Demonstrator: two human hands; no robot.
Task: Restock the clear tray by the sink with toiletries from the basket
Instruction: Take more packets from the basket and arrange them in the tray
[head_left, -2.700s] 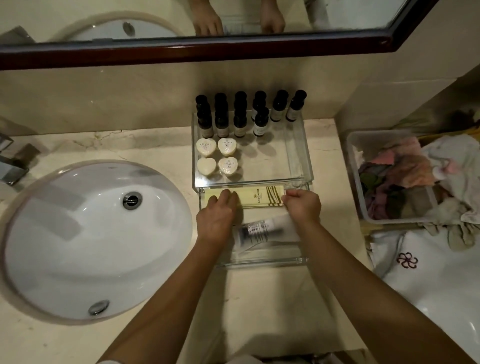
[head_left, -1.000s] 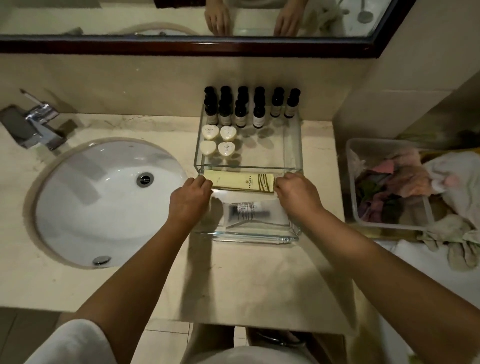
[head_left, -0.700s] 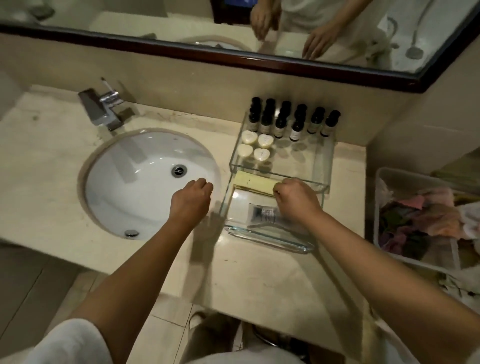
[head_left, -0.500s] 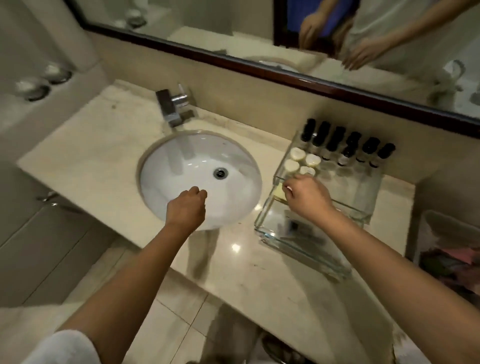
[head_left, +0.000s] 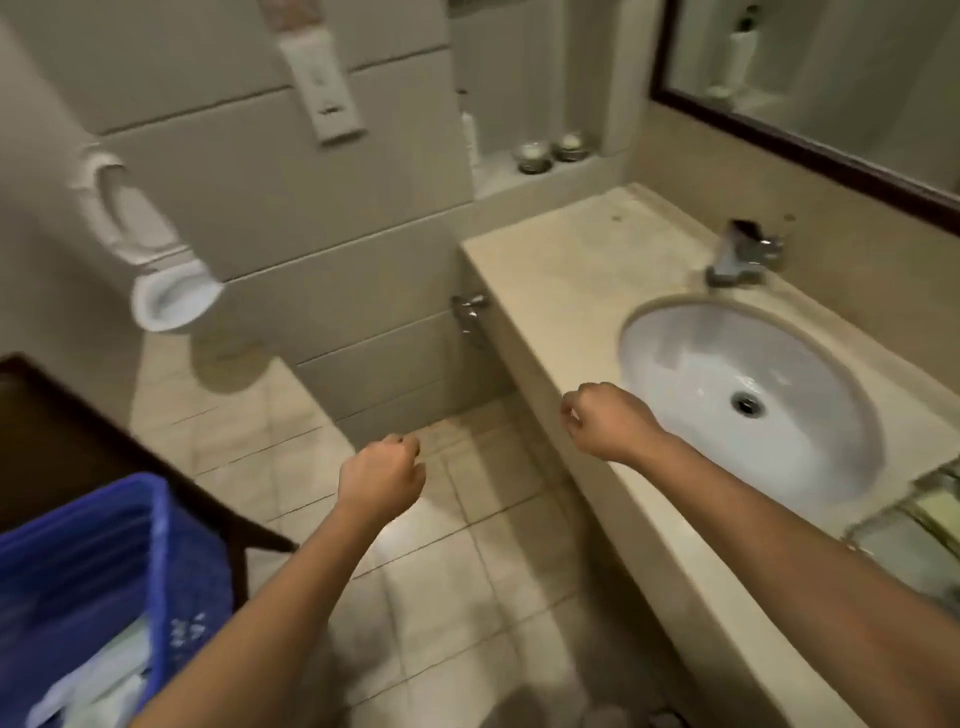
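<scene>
Both clear tray (head_left: 906, 540) and basket (head_left: 78, 561) are cropped.

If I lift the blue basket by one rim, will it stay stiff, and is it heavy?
The blue basket would probably hold its shape: its wall looks like moulded plastic with small holes. It is likely light, since only pale packets show inside. The picture is blurred, so this is a guess.

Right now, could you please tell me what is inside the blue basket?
Pale, plastic-wrapped items lie low in the basket, too blurred to identify. The frame edge cuts off most of the inside, and the left forearm crosses its near corner, so the rest cannot be seen.
</scene>
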